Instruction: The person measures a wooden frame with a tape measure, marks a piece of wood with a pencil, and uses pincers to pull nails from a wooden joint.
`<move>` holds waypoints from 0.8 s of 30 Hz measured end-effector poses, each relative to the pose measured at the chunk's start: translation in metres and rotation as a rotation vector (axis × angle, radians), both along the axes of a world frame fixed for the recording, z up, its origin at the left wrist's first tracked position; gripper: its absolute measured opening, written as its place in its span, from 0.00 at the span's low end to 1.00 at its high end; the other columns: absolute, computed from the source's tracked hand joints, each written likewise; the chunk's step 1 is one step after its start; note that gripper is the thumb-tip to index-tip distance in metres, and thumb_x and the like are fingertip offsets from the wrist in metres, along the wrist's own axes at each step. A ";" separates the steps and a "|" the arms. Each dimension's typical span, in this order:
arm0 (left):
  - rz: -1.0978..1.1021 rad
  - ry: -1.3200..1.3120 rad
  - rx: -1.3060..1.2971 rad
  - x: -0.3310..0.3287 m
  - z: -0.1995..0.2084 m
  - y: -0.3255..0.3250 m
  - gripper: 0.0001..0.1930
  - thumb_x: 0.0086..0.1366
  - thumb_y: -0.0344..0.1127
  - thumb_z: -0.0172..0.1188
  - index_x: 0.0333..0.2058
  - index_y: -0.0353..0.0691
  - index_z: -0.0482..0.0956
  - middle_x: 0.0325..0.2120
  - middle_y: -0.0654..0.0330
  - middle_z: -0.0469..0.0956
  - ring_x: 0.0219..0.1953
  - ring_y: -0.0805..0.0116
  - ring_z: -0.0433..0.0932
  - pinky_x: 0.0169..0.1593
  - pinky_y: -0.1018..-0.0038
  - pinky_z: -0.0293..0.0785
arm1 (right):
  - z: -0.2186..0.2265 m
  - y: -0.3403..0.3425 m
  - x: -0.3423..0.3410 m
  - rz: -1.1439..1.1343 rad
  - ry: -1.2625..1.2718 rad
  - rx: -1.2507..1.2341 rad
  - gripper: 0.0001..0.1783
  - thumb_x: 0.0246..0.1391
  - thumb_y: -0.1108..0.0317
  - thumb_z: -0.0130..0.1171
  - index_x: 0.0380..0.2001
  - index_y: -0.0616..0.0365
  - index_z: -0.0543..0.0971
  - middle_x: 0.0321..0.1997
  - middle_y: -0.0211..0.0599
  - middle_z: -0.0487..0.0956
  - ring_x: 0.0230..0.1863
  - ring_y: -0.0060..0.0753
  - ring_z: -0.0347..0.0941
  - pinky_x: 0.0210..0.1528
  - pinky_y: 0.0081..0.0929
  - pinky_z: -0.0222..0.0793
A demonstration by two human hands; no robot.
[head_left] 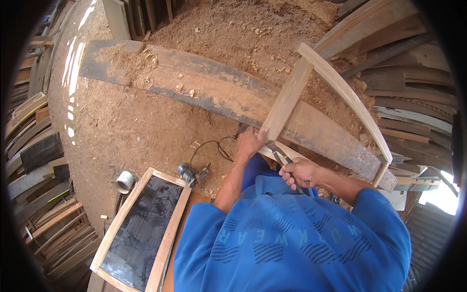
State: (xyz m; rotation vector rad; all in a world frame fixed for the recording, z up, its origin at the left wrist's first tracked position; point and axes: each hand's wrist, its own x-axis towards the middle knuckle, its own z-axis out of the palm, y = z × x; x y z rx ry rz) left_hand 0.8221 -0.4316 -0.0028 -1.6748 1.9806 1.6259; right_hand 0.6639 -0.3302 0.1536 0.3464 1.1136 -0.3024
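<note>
A pale wooden frame point(288, 100) lies across a long plank in front of me, its wide board running toward my body. At the near end of that board my left hand point(251, 142) is closed around the frame's corner, the fingers partly hidden behind the wood. My right hand point(298, 173) grips the handles of a pair of pincers point(277, 153). The pincers' head rests at the near edge of the board, just right of my left thumb. Whether a nail is between the jaws is too small to tell.
Under the frame runs a long, worn plank point(204, 82) strewn with shavings. To my left lie a glazed wooden frame point(141, 233), a corded power tool point(188, 174) and a white can point(125, 182). Stacked boards point(413, 92) stand at the right; sawdust covers the ground.
</note>
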 end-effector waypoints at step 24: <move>0.123 0.260 0.161 0.010 -0.038 -0.001 0.26 0.68 0.53 0.56 0.42 0.29 0.78 0.28 0.63 0.77 0.29 0.78 0.71 0.33 0.77 0.70 | -0.036 0.042 -0.008 -0.163 -0.131 -0.219 0.22 0.70 0.55 0.39 0.46 0.66 0.72 0.43 0.47 0.79 0.40 0.38 0.81 0.43 0.50 0.81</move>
